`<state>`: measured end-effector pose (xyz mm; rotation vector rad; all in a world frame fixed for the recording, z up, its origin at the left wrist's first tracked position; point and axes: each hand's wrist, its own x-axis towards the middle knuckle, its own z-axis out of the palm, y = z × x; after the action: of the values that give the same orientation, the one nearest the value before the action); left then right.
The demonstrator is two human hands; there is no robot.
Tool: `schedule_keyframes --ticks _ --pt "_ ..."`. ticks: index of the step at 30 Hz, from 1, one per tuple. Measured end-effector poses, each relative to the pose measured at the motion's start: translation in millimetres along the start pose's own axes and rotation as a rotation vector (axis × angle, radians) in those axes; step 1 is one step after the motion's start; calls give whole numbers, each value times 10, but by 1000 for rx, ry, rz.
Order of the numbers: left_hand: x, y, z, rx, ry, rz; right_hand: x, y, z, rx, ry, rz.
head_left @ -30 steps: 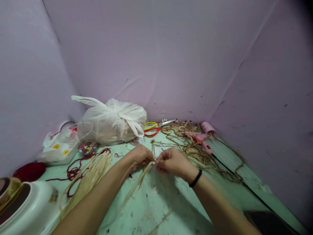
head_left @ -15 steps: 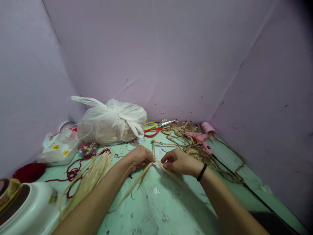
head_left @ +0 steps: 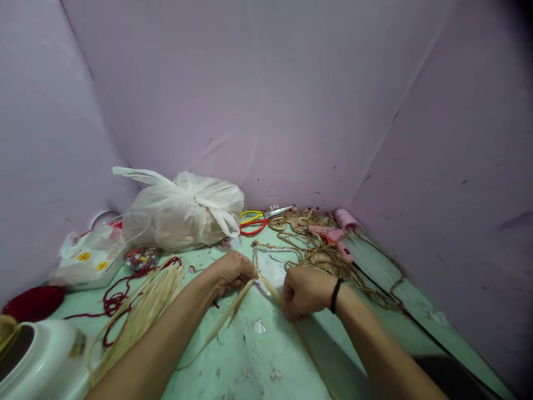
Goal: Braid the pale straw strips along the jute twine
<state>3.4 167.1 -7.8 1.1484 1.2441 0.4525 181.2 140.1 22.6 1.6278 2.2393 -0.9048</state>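
My left hand (head_left: 235,273) pinches the lower end of a thin braided cord (head_left: 256,256), where pale raffia strands (head_left: 233,311) fan out. One bundle of strands trails from it toward the lower left. My right hand (head_left: 306,291) is closed in a fist around another raffia strand (head_left: 270,290), which runs from the left fingertips to the right fist, with its tail hanging below. The cord's upper end sits on the green tabletop, near a brown twine length that leads off to the right.
Left of my forearm lie loose raffia (head_left: 144,311) and red yarn (head_left: 114,300). Farther back are a tied white plastic bag (head_left: 187,211) and scissors (head_left: 260,219). Brown twine (head_left: 320,258), a pink glue gun (head_left: 331,233) and a pink thread spool (head_left: 345,218) lie to the right. A white container (head_left: 54,355) stands front left.
My right hand has moved down and slightly toward me, its fingers closing from a loose pinch into a fist around the strand. My left hand keeps its pinch; the view has shifted slightly.
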Motion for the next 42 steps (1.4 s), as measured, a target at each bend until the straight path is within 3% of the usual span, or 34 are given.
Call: schedule_keyframes --ticks 6,18,20,23,25,28,30,34,38,42 --pt "16 -20 15 16 -13 29 38 61 5 126 -34 -42" --pt "14 -16 -25 1 -33 14 46 90 -7 138 -46 -86" --pt "11 -19 -32 -29 -46 30 80 73 -25 299 120 -102" --pt "21 -34 -41 -61 -70 45 156 -19 -21 767 435 -60" --pt "34 -46 -48 -73 -85 38 202 -113 18 1064 392 -8" --pt "47 -56 -51 -73 -86 41 260 -230 116 1290 146 4" --pt "42 -52 -41 -43 -69 62 304 -256 180 1274 121 13" --pt "-4 -14 5 101 -10 111 400 -205 270 1128 236 41" --pt "-71 58 23 269 25 161 438 -172 310 1124 262 40" --pt "-119 122 20 564 165 137 444 -193 333 1109 289 40"
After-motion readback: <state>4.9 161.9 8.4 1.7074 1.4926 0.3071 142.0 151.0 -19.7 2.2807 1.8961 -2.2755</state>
